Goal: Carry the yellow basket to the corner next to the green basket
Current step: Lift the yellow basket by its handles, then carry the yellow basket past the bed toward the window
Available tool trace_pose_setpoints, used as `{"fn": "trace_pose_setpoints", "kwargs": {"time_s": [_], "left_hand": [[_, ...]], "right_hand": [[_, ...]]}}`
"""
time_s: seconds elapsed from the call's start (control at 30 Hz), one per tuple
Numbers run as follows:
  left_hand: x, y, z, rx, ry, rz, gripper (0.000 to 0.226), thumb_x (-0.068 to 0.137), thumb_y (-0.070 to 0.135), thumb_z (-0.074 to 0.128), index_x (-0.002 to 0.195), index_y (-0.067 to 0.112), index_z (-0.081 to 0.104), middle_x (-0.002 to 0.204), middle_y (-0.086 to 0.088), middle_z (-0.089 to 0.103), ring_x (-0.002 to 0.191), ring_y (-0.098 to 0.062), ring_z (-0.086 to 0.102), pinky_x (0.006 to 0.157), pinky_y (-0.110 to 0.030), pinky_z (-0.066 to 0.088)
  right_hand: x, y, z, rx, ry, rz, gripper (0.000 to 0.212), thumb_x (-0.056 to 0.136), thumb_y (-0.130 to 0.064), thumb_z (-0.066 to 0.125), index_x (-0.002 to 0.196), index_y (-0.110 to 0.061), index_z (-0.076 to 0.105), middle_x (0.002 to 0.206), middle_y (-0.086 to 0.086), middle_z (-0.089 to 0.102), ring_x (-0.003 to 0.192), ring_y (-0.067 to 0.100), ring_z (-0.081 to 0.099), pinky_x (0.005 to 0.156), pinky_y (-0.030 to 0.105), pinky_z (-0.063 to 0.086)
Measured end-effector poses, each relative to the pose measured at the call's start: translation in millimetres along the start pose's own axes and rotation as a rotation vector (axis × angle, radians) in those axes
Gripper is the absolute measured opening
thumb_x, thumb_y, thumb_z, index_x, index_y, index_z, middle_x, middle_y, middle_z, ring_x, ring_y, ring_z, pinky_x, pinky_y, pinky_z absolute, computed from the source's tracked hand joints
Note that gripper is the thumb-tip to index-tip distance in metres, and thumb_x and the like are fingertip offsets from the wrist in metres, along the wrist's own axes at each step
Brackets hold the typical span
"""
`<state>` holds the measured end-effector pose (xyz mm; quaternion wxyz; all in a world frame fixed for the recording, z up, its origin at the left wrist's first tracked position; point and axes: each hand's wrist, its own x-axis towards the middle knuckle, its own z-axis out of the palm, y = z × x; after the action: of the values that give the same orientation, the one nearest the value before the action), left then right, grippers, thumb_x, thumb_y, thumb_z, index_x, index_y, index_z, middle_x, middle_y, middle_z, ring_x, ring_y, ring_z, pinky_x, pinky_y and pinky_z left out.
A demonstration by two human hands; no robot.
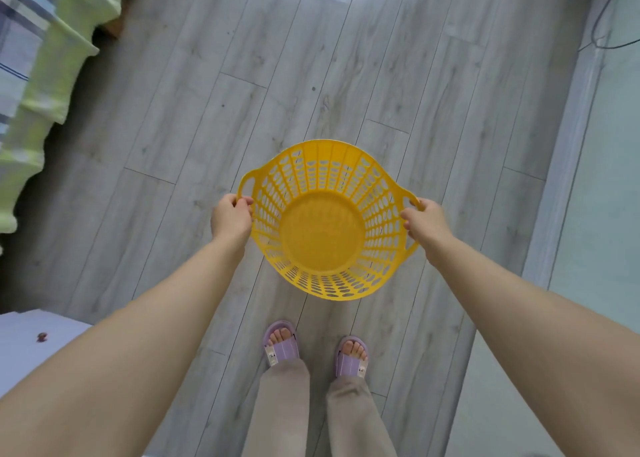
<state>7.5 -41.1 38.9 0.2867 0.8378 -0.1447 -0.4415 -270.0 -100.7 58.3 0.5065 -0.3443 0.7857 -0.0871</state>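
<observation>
Nearest the camera, two legs in beige trousers (301, 411) stand on the grey plank floor (194, 110), the feet in two lilac slippers (281, 343), toes pointing forward. At the lower left lies the corner of a white surface (31, 349) with one small dark speck on it.

Two bare forearms reach forward from either side. The left hand (231, 218) is closed around the left handle of the one yellow basket (323, 229), fingers curled over the rim beside the handle slot. The right hand (426, 224) is closed on the right handle in the same way, thumb on the inner side of the rim. Each grip is tight on the plastic with no gap visible.

The yellow basket is round, with slotted walls and a solid base, held level in the air above the floor just ahead of the slippers, between the two hands. Nothing lies inside it; the floor shows through the slots.

Farther off, a pale green frilled bedcover (59, 58) hangs along the left edge. On the right runs a pale skirting strip (568, 165) against a light wall, with one dark cable (604, 16) trailing near the top right corner.
</observation>
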Motion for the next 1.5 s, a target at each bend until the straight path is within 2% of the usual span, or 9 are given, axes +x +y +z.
{"fn": "trace_pose_setpoints", "kwargs": {"time_s": [0.2,0.33,0.43,0.6,0.77,1.0,1.23,1.4,1.5], "left_hand": [[-35,84,-61,-0.142,-0.019,0.078,0.022,0.092,0.007,0.036,0.085,0.007,0.057,0.061,-0.005,0.048,0.053,-0.016,0.046,0.05,-0.021,0.042],[-57,141,-100,-0.196,-0.036,0.139,0.022,0.093,0.006,0.034,0.091,0.002,0.056,0.063,-0.007,0.05,0.053,-0.014,0.05,0.045,-0.016,0.041],[-78,189,-133,-0.218,-0.049,0.178,0.022,0.094,0.007,0.034,0.091,0.003,0.056,0.063,-0.007,0.048,0.041,-0.006,0.051,0.043,-0.015,0.041],[-101,263,-174,-0.218,-0.053,0.249,0.026,0.094,0.01,0.036,0.077,0.012,0.056,0.062,-0.005,0.045,0.046,-0.014,0.047,0.052,-0.023,0.045],[-105,337,-191,-0.202,-0.013,0.317,0.028,0.096,0.016,0.036,0.08,0.011,0.058,0.062,-0.003,0.043,0.054,-0.017,0.044,0.063,-0.033,0.046],[-91,456,-181,-0.215,0.053,0.341,0.041,0.098,0.035,0.028,0.088,0.011,0.06,0.06,-0.001,0.04,0.052,-0.015,0.039,0.054,-0.028,0.041],[-69,572,-161,-0.298,0.081,0.368,0.039,0.098,0.029,0.03,0.083,0.008,0.059,0.058,-0.001,0.038,0.05,-0.014,0.036,0.054,-0.029,0.039],[-36,640,-152,-0.364,0.064,0.352,0.037,0.099,0.029,0.03,0.085,0.009,0.058,0.058,0.0,0.038,0.051,-0.012,0.035,0.056,-0.028,0.038],[-3,687,-150,-0.398,0.055,0.344,0.039,0.099,0.03,0.03,0.083,0.009,0.057,0.059,0.0,0.037,0.051,-0.012,0.034,0.056,-0.028,0.037]], "right_hand": [[-62,-73,-31,0.029,0.063,-0.082,0.043,0.082,-0.014,0.054,0.124,-0.009,0.057,0.091,0.004,0.059,0.081,0.021,0.054,0.091,0.045,0.05],[-100,-123,-52,0.066,0.146,-0.155,0.044,0.078,-0.018,0.057,0.121,-0.012,0.06,0.094,0.002,0.059,0.085,0.021,0.053,0.081,0.039,0.047],[-135,-166,-71,0.083,0.17,-0.224,0.039,0.075,-0.02,0.059,0.113,-0.015,0.065,0.076,-0.006,0.058,0.08,0.02,0.052,0.077,0.037,0.046],[-170,-231,-111,0.102,0.154,-0.346,0.01,0.075,-0.02,0.058,0.082,-0.022,0.065,0.063,-0.005,0.053,0.057,0.014,0.044,0.067,0.036,0.041],[-180,-295,-151,0.206,0.115,-0.387,0.018,0.078,-0.015,0.059,0.094,-0.016,0.066,0.061,-0.003,0.048,0.053,0.013,0.041,0.053,0.027,0.038],[-160,-401,-197,0.241,0.026,-0.5,0.019,0.078,-0.015,0.058,0.093,-0.013,0.068,0.064,-0.001,0.052,0.055,0.012,0.043,0.056,0.028,0.04],[-127,-516,-233,0.313,-0.023,-0.542,0.011,0.082,-0.012,0.057,0.076,-0.02,0.062,0.05,-0.009,0.052,0.053,0.01,0.045,0.061,0.028,0.044],[-96,-590,-239,0.335,-0.038,-0.57,0.016,0.084,-0.013,0.056,0.097,-0.012,0.065,0.07,-0.001,0.056,0.062,0.012,0.049,0.068,0.03,0.047],[-73,-643,-236,0.427,-0.045,-0.585,0.012,0.084,-0.008,0.057,0.085,-0.018,0.063,0.071,0.001,0.056,0.064,0.012,0.05,0.067,0.028,0.047]]}}
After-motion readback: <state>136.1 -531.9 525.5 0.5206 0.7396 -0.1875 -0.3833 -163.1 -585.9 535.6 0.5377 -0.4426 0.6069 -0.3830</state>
